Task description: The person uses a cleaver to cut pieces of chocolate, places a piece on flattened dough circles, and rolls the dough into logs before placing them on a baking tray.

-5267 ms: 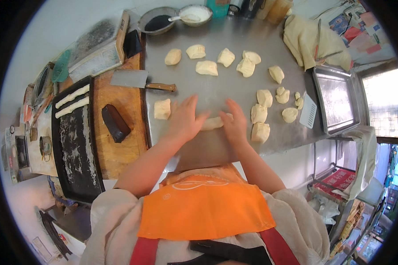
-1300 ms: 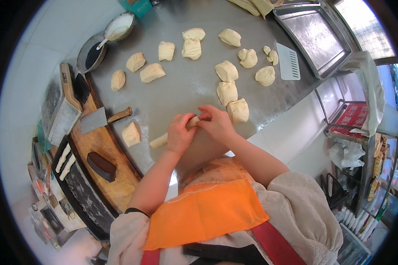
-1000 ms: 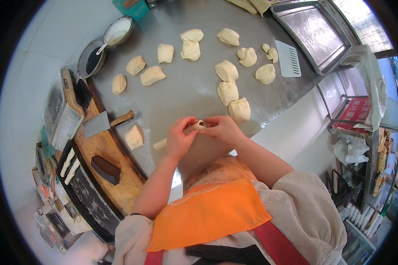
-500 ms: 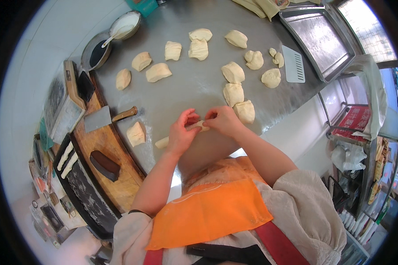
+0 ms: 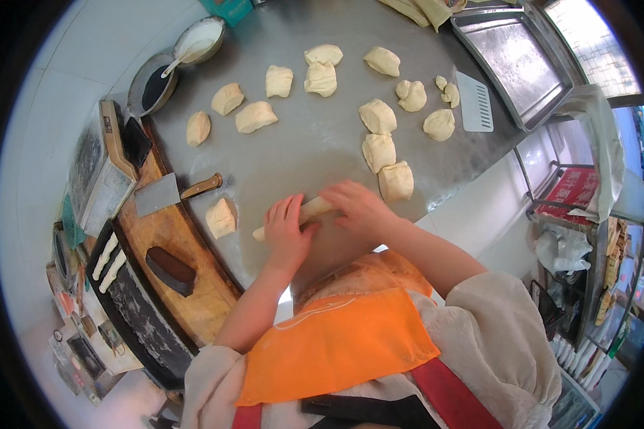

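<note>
A pale rope of dough (image 5: 313,209) lies slantwise on the steel table (image 5: 293,161) in front of me. My left hand (image 5: 286,234) rests across its left part, fingers stretched over the top and thumb on the near side; the left tip pokes out past it. Over the right part lies my right hand (image 5: 360,211), fingers extended and covering that end. Neither hand is closed round the rope. To the left sits a single dough piece (image 5: 221,218), and beyond my right hand a row of dough pieces (image 5: 396,181) runs away from me.
A cleaver (image 5: 179,191) lies across the wooden board (image 5: 170,247) at left, near a dark block (image 5: 170,271). Two dough strips (image 5: 109,268) lie in a long black tray (image 5: 132,314). Bowls (image 5: 200,39) stand far left; a slotted scraper (image 5: 475,104) and metal tray (image 5: 511,68) far right.
My fingers were pinching at the dough's right part; now both hands lie flatter over the rope. The hands have moved slightly apart, and more of the rope shows between them.
</note>
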Action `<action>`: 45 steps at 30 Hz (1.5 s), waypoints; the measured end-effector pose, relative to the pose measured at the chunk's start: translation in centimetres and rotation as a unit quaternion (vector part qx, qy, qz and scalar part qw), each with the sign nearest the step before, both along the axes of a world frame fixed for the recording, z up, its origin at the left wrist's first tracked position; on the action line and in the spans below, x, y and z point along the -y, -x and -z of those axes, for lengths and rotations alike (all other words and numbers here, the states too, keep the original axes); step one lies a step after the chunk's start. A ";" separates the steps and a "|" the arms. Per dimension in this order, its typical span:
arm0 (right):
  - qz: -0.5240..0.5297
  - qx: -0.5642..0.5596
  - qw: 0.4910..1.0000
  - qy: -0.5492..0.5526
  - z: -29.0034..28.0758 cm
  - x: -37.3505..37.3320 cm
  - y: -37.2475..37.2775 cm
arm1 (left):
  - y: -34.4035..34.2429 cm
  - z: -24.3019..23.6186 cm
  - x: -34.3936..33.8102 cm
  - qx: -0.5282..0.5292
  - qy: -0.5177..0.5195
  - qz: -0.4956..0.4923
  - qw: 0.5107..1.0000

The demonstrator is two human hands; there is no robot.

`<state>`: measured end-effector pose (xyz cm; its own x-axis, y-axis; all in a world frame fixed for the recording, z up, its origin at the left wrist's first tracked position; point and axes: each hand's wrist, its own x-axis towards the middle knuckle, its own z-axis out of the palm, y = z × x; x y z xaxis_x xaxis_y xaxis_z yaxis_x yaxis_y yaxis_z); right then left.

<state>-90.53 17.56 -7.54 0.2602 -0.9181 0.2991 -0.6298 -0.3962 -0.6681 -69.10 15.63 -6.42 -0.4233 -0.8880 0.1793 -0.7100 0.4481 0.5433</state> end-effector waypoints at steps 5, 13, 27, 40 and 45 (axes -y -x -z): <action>0.034 0.082 0.931 -0.355 -1.4 2.5 0.6 | -4.4 1.4 0.5 0.003 -0.120 0.014 0.993; -0.048 -0.148 0.987 -0.027 -0.1 0.8 -4.6 | -4.3 0.8 -1.1 0.166 -0.052 0.015 0.985; -0.184 -0.037 0.967 -0.171 -0.8 4.4 -1.7 | -10.8 -2.5 -1.2 -0.131 -0.407 -0.126 0.895; -0.264 0.042 0.869 -0.416 -11.8 6.3 -28.0 | -35.2 -10.9 -7.6 -0.494 -0.297 -0.321 0.751; -0.360 0.036 0.900 -0.242 -11.5 6.8 -43.0 | -49.2 -9.6 -11.1 -0.520 -0.179 -0.420 0.722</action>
<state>-47.50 10.77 3.97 0.8358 -0.5466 -0.0517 -0.2751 -0.3355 -0.9010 -19.94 26.74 3.14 0.4893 -0.8217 -0.2921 0.2252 -0.2045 0.9526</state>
